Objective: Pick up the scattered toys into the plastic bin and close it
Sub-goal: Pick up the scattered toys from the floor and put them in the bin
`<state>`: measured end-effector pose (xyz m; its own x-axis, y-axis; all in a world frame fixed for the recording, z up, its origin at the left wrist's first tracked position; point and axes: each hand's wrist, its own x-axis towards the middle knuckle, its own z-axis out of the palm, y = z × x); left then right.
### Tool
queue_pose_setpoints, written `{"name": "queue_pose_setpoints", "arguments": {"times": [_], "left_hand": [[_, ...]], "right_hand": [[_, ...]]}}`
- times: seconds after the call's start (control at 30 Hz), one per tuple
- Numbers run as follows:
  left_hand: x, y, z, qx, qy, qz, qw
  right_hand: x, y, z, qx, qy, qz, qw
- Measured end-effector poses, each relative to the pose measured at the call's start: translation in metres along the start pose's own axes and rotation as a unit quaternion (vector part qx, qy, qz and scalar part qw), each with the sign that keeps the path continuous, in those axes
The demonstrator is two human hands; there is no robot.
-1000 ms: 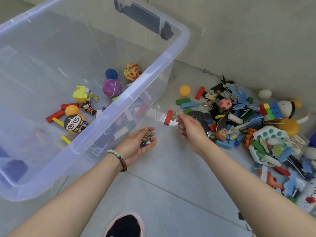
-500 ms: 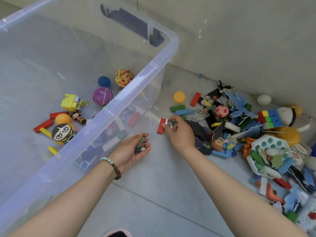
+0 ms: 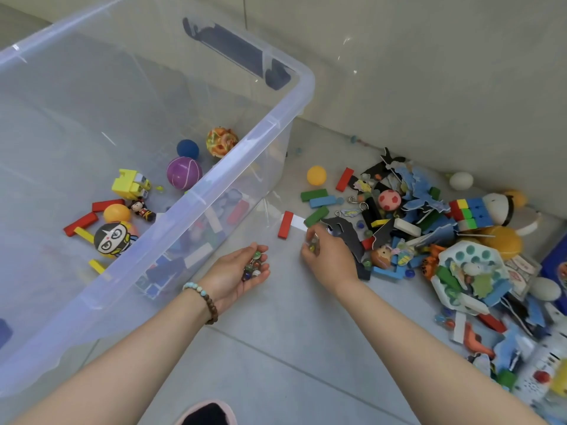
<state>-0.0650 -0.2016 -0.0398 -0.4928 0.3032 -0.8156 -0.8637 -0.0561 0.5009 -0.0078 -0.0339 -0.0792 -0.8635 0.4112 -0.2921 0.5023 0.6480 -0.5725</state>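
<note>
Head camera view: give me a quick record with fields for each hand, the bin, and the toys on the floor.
left hand: palm up beside the bin, cupping marbles
right hand: at the pile's edge, pinching what looks like a marble
bin: no lid on it; holds purple ball, blue ball, blocks, figures
floor: red block, orange ball, toy pile
task state: most toys not yet binned

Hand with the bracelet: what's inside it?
The left hand cups a small heap of glass marbles, green, red and blue ones showing. Marbles underneath the top ones are covered, so their number cannot be told.
</note>
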Motion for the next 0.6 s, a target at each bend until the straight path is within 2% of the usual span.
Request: {"name": "queue_pose_setpoints", "arguments": {"times": [0.1,0.17,0.23,0.37,0.43,0.5,0.6], "left_hand": [[-0.014,-0.001,0.01,0.03,-0.003,-0.005,1.0],[-0.028,0.001,0.019,0.059,-0.011,-0.009,0.998],[-0.049,0.01,0.031,0.086,-0.038,-0.003,0.996],[-0.104,0.054,0.051,0.177,-0.093,0.064,0.978],[-0.134,0.087,0.052,0.192,-0.12,0.117,0.967],[-0.16,0.123,0.044,0.203,-0.118,0.184,0.954],[-0.171,0.164,0.013,0.264,-0.015,0.258,0.929]], "right_hand": [[-0.011,0.0,-0.011,0.087,-0.039,0.09,0.991],[-0.023,-0.008,-0.026,0.23,-0.062,0.174,0.955],[-0.034,-0.023,-0.054,0.351,-0.074,0.214,0.909],[-0.042,-0.084,-0.127,0.529,-0.114,0.189,0.82],[-0.046,-0.127,-0.152,0.579,-0.138,0.16,0.787],[-0.049,-0.173,-0.162,0.598,-0.171,0.127,0.772],[-0.049,-0.228,-0.144,0.565,-0.217,0.115,0.787]]}}
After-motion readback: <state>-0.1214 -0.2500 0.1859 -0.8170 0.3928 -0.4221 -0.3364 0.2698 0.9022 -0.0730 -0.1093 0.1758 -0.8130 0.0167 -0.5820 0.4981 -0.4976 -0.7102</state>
